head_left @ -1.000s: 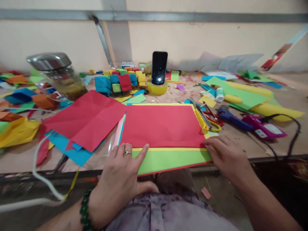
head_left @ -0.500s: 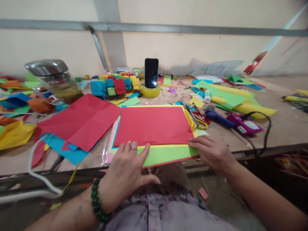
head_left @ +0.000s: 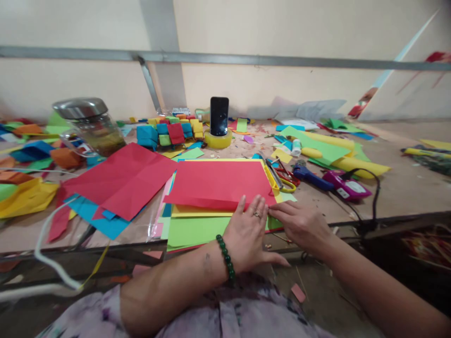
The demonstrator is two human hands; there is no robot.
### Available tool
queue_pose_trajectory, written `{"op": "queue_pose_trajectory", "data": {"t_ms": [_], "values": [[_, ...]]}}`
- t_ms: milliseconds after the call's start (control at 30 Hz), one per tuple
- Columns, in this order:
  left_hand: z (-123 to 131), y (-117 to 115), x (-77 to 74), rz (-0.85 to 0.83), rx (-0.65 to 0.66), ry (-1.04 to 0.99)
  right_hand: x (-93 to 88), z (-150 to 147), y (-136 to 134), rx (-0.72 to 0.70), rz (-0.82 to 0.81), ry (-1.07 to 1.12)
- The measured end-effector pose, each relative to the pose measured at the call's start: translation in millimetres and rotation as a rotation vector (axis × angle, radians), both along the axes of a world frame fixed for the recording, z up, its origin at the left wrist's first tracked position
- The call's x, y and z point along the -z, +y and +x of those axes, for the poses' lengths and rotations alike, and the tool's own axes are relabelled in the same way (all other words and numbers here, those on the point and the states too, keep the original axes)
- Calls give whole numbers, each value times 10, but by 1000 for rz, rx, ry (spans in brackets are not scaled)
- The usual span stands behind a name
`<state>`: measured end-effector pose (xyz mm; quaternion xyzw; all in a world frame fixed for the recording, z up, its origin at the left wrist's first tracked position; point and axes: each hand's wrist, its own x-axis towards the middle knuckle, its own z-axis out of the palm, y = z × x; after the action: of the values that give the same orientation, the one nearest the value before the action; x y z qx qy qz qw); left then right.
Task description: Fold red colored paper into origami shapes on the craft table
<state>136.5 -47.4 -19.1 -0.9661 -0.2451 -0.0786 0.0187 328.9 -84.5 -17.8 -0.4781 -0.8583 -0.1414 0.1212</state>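
Note:
A sheet of red paper [head_left: 218, 180] lies on top of a stack of coloured sheets, its near edge folded over. Flat on that edge, fingers stretched out, rests my left hand [head_left: 250, 227], with a ring and a green bead bracelet. My right hand [head_left: 299, 223] pinches the near right corner of the red paper between thumb and fingers. Beneath, yellow paper [head_left: 197, 212] and green paper [head_left: 197, 232] stick out toward me. Close to the stack's right side are a yellow-handled cutter [head_left: 272, 176] and scissors [head_left: 289, 185].
A creased red sheet [head_left: 127, 180] and a glass jar [head_left: 95, 126] are on the left. Behind the stack, a phone [head_left: 219, 116] stands in a yellow tape roll [head_left: 218, 140], beside small folded paper blocks [head_left: 175, 133]. To the right lies a blue and purple tool [head_left: 347, 185] with a cord.
My left hand has slid right along the near edge, close to my right hand. The red paper's left near edge now stands slightly raised. My right hand stays at the corner.

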Motion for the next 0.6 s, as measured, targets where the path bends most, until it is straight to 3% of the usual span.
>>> {"op": "queue_pose_trajectory", "data": {"t_ms": [100,200,467,600], "values": [[-5,-7,42,14,-5,-18,-1,9,-21,19,-6,-8],[-218,0,48,43,-24,-44,-6,24,-30,2,13,-7],[-1352,57,76,91,-279,-36,28,50,-4,-35,113,41],[-1723,42,89,102,-380,-44,61,65,1,-65,128,66]]}}
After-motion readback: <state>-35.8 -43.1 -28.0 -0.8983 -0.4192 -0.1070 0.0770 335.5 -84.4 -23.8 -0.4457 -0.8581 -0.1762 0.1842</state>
